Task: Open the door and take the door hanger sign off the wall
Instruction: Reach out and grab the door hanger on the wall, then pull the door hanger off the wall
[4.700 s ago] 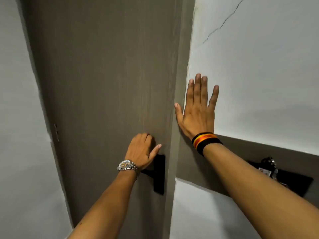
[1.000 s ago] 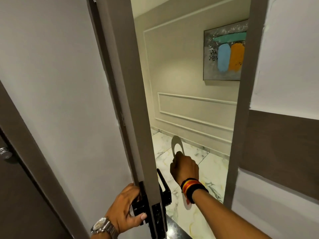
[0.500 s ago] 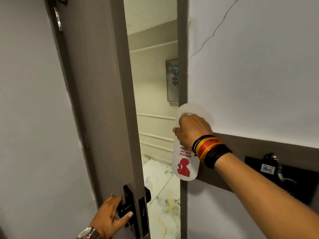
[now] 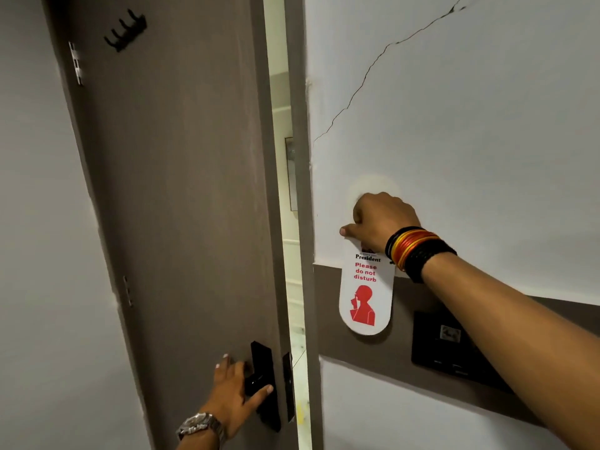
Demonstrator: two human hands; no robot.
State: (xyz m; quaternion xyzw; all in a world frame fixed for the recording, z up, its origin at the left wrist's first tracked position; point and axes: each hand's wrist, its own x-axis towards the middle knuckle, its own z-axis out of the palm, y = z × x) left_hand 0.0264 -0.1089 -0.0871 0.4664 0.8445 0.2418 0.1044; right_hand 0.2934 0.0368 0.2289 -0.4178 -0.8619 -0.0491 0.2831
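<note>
The brown door stands only a narrow gap away from its frame. My left hand rests on the black handle plate, fingers spread and thumb on the lever. My right hand is shut on the upper part of a white door hanger sign with red "Please do not disturb" text and a red figure. It holds the sign flat against the white wall to the right of the frame. The sign's top loop is partly hidden behind the hand.
A black hook rack is fixed high on the door. A black wall panel sits on the brown band right of the sign, under my right forearm. A crack runs up the white wall. A lit corridor shows through the gap.
The door has swung nearer to the frame, narrowing the gap. My right hand has carried the sign from the doorway to the wall on the right. My left hand's fingers have spread on the handle.
</note>
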